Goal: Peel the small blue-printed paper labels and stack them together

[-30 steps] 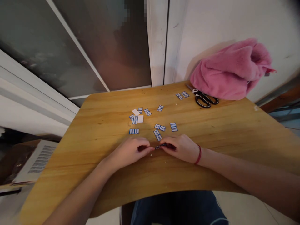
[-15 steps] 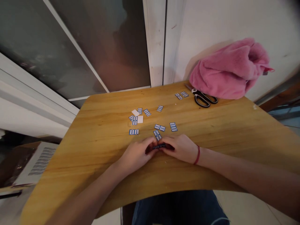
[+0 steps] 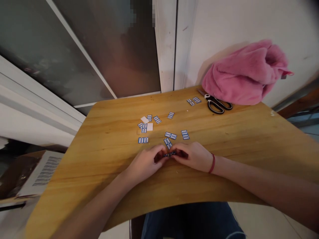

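Head view: your left hand (image 3: 146, 162) and right hand (image 3: 198, 156) pinch one small, thin, dark-patterned strip (image 3: 169, 154), thumbs closed to fingertips, near-centre of the yellow wooden table (image 3: 224, 134). Looks mid-handling: one piece held, blue-bordered white rectangular cards (image 3: 170, 135) loose beyond, some overlapping. Brown cardboard box (image 3: 32, 155), left: open, contents unclear.

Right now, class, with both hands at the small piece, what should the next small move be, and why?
Perhaps tilt the small piece to show its face: the left hand and right hand both hold it at their fingertips, and it shows only as a thin strip.
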`<state>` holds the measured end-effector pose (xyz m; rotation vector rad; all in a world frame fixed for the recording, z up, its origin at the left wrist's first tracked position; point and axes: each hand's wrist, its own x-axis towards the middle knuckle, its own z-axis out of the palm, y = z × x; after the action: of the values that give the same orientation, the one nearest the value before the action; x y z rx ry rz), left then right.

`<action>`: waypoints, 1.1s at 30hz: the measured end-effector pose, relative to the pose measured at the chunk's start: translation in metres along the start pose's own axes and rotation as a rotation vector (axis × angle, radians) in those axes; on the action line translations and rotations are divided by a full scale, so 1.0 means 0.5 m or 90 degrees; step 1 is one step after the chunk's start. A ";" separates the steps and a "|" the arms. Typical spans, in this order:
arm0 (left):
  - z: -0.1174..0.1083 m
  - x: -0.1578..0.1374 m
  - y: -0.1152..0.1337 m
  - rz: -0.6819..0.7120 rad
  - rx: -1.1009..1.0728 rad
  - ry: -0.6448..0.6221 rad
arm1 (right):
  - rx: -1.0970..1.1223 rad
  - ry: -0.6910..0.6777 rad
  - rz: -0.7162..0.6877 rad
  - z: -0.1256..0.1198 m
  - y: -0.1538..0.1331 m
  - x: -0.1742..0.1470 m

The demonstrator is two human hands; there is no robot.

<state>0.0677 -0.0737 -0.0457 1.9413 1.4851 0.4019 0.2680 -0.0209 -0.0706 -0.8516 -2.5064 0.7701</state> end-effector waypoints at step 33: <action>0.046 0.041 -0.051 0.091 -0.028 0.137 | 0.083 0.043 0.119 0.046 0.046 0.037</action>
<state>0.0687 -0.0579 -0.0825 2.0258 1.4587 0.7203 0.2526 -0.0024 -0.0992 -1.0579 -2.3124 0.9375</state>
